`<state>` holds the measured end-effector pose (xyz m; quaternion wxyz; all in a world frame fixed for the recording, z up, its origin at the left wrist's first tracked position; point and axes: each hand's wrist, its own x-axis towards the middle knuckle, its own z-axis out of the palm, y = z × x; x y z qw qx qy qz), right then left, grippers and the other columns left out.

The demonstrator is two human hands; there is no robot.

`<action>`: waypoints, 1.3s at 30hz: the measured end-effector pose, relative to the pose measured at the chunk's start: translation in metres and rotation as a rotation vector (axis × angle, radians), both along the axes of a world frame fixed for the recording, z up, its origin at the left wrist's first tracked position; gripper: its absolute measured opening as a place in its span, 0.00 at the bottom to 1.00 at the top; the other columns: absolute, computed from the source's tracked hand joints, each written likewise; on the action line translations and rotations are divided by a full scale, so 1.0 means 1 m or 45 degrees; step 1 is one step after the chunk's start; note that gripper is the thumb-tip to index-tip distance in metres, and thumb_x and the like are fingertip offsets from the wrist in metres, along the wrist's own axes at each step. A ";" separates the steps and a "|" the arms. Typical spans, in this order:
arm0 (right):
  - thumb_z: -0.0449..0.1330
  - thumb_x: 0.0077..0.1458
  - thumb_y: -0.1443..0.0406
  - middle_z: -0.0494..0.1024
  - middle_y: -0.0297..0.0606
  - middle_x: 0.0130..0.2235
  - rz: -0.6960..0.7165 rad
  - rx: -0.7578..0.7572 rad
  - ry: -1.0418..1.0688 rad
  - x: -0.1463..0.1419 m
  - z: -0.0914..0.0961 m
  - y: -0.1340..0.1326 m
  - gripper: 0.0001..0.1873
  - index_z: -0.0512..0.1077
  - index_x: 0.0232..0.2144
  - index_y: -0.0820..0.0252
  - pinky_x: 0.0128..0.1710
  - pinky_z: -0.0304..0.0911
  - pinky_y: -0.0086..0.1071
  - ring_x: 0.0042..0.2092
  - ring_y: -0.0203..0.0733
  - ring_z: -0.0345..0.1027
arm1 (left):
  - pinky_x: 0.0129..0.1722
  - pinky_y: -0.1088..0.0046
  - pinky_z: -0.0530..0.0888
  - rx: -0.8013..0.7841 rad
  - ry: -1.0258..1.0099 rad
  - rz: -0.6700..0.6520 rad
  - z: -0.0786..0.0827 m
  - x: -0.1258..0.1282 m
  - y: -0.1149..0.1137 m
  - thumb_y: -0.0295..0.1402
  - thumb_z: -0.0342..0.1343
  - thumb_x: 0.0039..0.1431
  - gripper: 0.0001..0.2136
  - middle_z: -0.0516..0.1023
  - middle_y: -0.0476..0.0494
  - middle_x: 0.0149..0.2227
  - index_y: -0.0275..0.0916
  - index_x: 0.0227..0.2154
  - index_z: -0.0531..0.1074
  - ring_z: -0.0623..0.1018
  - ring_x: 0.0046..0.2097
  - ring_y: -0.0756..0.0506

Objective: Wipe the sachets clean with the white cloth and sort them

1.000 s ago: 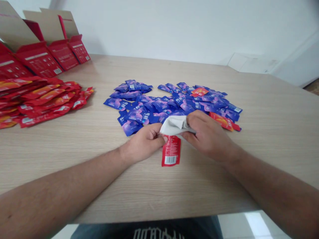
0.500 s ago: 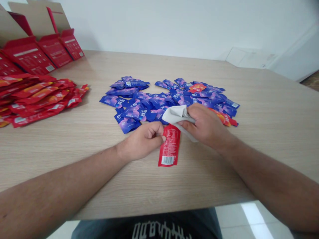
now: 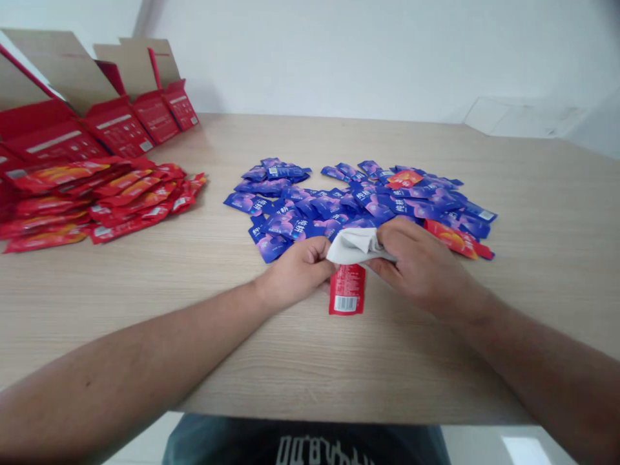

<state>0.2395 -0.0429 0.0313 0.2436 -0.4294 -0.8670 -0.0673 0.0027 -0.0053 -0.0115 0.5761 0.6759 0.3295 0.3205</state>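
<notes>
Pinches a flat red foil sachet (image 3: 346,292) between the hands by its left side with the left hand (image 3: 303,268), probably to steady it, and grips a white cloth (image 3: 354,245) in the right hand (image 3: 419,268), bunched seemingly for a firm hold over the sachet's upper end. Has a heap of blue-and-purple foil sachets (image 3: 329,206) on the wooden desk (image 3: 290,361) just beyond both hands, likely for easy reach, and a pile of red-and-orange foil sachets (image 3: 130,194) well left of the left hand, perhaps to separate the colours.

We cannot see the upper end of the red sachet (image 3: 347,294), hidden by the white cloth (image 3: 353,247); its print (image 3: 349,280) seems too blurred.
</notes>
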 end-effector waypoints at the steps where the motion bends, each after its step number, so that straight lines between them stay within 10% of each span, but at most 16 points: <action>1: 0.60 0.66 0.60 0.75 0.42 0.40 -0.018 -0.017 0.008 0.000 -0.002 0.000 0.07 0.68 0.38 0.57 0.42 0.65 0.39 0.43 0.48 0.70 | 0.34 0.73 0.70 -0.035 -0.015 0.001 -0.002 0.000 0.000 0.34 0.62 0.59 0.07 0.75 0.48 0.30 0.35 0.34 0.72 0.73 0.32 0.50; 39: 0.61 0.65 0.60 0.74 0.40 0.39 -0.013 -0.097 0.009 -0.002 -0.012 0.003 0.08 0.67 0.37 0.57 0.38 0.63 0.37 0.41 0.47 0.69 | 0.30 0.77 0.71 -0.201 -0.159 0.022 -0.007 0.001 0.000 0.34 0.65 0.57 0.11 0.74 0.50 0.29 0.36 0.32 0.68 0.73 0.29 0.53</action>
